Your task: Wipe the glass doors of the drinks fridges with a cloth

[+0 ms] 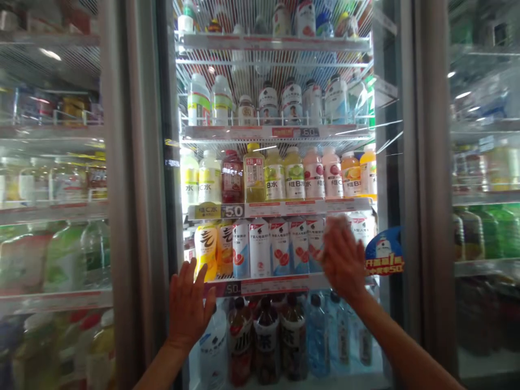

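My left hand (190, 303) is open, fingers spread, at the glass door (390, 162) of a lit drinks cooler, in front of the lower shelves. My right hand (344, 262) is raised on the right side of the same door, its fingers pressed over a pale, crumpled cloth (337, 223) against the glass. Most of the cloth is hidden under the fingers, and its edges are blurred. A blue round sticker (384, 252) with red and yellow lettering is on the door just right of my right hand.
Behind the glass, shelves hold several rows of drinks, including white cartons (280, 246), juice bottles (294, 173) and dark tea bottles (266, 336). Metal door frames (142, 189) stand on both sides. Neighbouring coolers (52, 211) hold more bottles.
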A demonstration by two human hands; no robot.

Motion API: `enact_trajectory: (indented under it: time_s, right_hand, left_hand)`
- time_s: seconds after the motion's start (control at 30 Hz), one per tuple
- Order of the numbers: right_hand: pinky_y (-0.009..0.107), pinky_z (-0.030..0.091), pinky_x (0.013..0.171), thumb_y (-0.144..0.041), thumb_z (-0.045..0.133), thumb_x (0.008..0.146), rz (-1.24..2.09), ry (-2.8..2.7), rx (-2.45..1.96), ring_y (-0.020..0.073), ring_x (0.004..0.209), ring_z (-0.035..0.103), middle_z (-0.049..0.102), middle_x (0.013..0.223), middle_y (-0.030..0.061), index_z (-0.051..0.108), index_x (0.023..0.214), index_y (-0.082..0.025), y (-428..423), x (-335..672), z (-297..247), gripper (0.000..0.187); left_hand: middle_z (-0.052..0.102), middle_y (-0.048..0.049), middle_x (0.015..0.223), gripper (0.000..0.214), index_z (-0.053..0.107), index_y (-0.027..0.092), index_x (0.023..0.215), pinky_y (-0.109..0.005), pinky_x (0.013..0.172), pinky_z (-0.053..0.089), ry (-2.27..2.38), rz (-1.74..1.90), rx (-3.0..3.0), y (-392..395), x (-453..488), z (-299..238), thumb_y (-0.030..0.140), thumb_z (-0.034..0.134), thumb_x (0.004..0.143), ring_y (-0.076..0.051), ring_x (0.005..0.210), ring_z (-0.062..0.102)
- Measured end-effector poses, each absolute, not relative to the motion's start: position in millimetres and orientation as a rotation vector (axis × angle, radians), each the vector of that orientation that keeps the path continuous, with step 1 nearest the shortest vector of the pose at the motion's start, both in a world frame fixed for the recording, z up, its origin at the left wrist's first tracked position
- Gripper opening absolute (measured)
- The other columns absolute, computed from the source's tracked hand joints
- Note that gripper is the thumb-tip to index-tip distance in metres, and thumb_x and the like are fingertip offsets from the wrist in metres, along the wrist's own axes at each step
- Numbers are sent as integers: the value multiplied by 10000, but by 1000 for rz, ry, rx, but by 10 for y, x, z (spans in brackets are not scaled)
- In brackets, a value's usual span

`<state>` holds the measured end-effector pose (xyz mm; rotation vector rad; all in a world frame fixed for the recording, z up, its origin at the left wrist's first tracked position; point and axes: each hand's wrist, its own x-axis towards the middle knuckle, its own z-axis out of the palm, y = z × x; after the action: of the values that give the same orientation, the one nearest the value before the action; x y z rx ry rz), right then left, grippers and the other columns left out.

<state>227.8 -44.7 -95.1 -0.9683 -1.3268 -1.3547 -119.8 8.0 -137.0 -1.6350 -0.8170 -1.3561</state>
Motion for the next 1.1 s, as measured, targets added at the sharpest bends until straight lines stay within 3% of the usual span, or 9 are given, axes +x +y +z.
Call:
enact_trajectory:
  time_s: [0.13, 0.33, 0.5, 0.7, 0.9, 1.0, 1.1]
  right_hand:
    - [566, 256, 1070, -216, 419, 876, -1303, -911, -1007, 301, 1386, 248, 341, 1470, 102, 328, 1418, -219, -421, 2453, -694, 550]
    - [438, 189, 1152, -248, 457, 850, -1473, -1593, -837, 201, 1382, 278, 378, 1458, 15, 335, 1409, -279, -461, 2286, -814, 573]
    - [581, 279, 1059, -181, 413, 858, -1324, -931, -979, 306, 1386, 248, 327, 1479, 85, 314, 1424, -236, -436, 2480, -582, 578]
    - [474, 211, 1140, -227, 468, 849, -1436, -1512, -877, 224, 1357, 328, 418, 1432, 11, 255, 1437, -304, -411, 2171, -623, 630]
    - [594, 268, 1055, -211, 396, 866, -1293, -859, -957, 329, 1381, 241, 328, 1478, 97, 221, 1457, -220, -373, 2615, -294, 616]
    - [515, 255, 1104, -198, 413, 860, -1403, -1282, -919, 256, 1398, 224, 346, 1473, 52, 136, 1471, -253, -411, 2354, -365, 673]
    - [456, 218, 1139, -214, 438, 856, -1506, -1659, -890, 199, 1378, 281, 394, 1447, 4, 152, 1461, -303, -468, 2324, -455, 676]
  left_hand:
    - [163, -102, 1533, 693, 120, 236, 1463, -471, 1142, 119, -862, -1404, -1608, 68, -1023, -1048, 259, 482, 873, -247, 1419, 124]
    - [160, -85, 1536, 652, 120, 242, 1463, -495, 1135, 105, -873, -1464, -1530, 203, -818, -824, 311, 430, 894, -259, 1419, 113]
    - [148, -71, 1539, 663, 114, 251, 1463, -491, 1138, 105, -866, -1468, -1537, 179, -833, -854, 313, 439, 889, -257, 1418, 122]
    - [144, -72, 1539, 678, 92, 263, 1464, -507, 1136, 113, -879, -1471, -1551, 161, -840, -846, 297, 444, 886, -270, 1416, 126]
    - [137, -67, 1541, 675, 97, 264, 1464, -495, 1139, 113, -867, -1470, -1548, 172, -843, -854, 297, 446, 887, -268, 1415, 129]
    - [148, -61, 1539, 670, 108, 268, 1462, -493, 1138, 117, -854, -1480, -1539, 171, -842, -847, 296, 452, 888, -261, 1415, 137]
    - [160, -62, 1536, 663, 114, 268, 1461, -494, 1138, 115, -849, -1491, -1539, 171, -840, -840, 302, 451, 891, -257, 1416, 134]
